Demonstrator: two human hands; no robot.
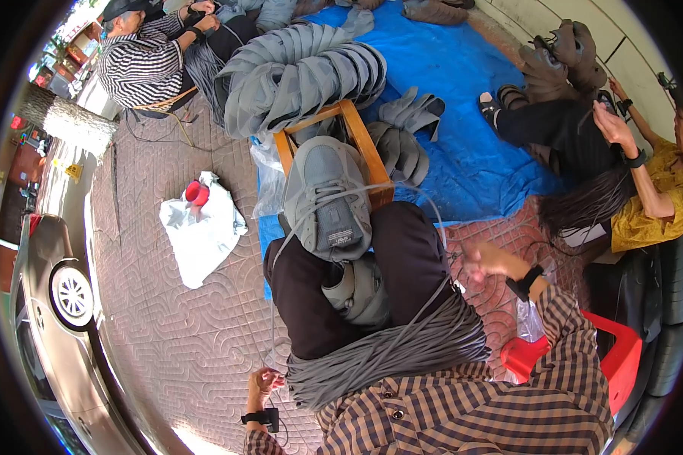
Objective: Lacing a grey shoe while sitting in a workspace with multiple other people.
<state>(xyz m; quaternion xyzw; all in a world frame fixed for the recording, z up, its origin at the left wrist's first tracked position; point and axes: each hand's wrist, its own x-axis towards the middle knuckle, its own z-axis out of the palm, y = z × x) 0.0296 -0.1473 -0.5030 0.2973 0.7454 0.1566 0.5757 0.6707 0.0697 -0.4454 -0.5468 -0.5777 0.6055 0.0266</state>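
Note:
A grey shoe upper (328, 193) with a tongue and lace holes stands propped between my knees, in front of a wooden frame. A long grey shoelace (410, 189) runs out of it to both sides. Low on the left, my left hand (265, 381) is closed on the strand that comes down from the shoe. Out to the right, my right hand (493, 262) is smeared by motion near the other strand, so its grip is unclear. Across my lap lies a thick bundle of grey laces (387, 364). Another grey upper (360, 292) sits between my thighs.
Behind the shoe is the wooden frame (354, 125), with rows of grey uppers (303, 76) on a blue tarp (470, 91). A white bag (201, 235) with a red cup lies left. Co-workers sit at far left and right. A red stool (618, 356) stands at right.

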